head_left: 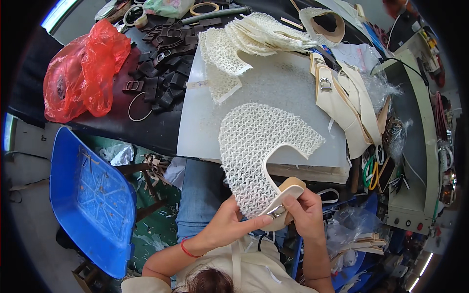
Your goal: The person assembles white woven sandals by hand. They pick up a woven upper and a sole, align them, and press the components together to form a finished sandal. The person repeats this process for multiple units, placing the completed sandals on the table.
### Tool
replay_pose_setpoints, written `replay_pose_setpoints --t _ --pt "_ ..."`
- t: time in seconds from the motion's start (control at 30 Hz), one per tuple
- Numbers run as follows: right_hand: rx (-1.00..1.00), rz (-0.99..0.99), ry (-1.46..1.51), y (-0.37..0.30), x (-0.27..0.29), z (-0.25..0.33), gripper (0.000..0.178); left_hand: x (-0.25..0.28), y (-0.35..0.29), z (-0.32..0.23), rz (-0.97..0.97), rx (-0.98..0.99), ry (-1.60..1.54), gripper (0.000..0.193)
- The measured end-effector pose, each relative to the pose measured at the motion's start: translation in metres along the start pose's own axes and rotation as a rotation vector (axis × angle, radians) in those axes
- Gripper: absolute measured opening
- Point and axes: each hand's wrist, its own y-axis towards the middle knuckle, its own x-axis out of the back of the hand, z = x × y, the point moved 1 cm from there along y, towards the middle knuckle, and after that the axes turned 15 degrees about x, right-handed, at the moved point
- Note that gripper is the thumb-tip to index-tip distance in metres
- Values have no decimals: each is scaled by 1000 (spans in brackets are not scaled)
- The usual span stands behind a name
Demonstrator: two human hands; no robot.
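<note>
Head fisheye looks down, close above left hand (223,226) and right hand (308,213).

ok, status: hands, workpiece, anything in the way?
Left hand holding curved white woven panel near lower end. Right hand pinching cream buckled strap. Panel partly over pale flat board. Nothing visibly blocking hands.

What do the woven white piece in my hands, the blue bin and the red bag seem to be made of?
The woven white piece looks like matte straw or synthetic fibre, given its open weave and frayed edge; I can't tell which. The blue bin seems hard, semi-gloss plastic, with raised ribs and scuffs. The red bag is probably thin, shiny plastic film, crinkled and see-through.
</note>
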Motion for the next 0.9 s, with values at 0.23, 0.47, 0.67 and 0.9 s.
replay_pose_setpoints --t 0.23,0.47,0.67,0.9 --pt "-24 36 -21 4 -7 4 14 -5 -5 -7 51 125 -141 33" --pt "62 -10 -35 4 -11 -6 11 -5 -7 8 -152 -27 -224 34" --pt "313 -140 -372 9 -23 -18 11 1 0 5 -157 49 -141 25" --pt "-140 166 -590 -77 36 -7 31 -4 28 1 -162 -91 -412 22"
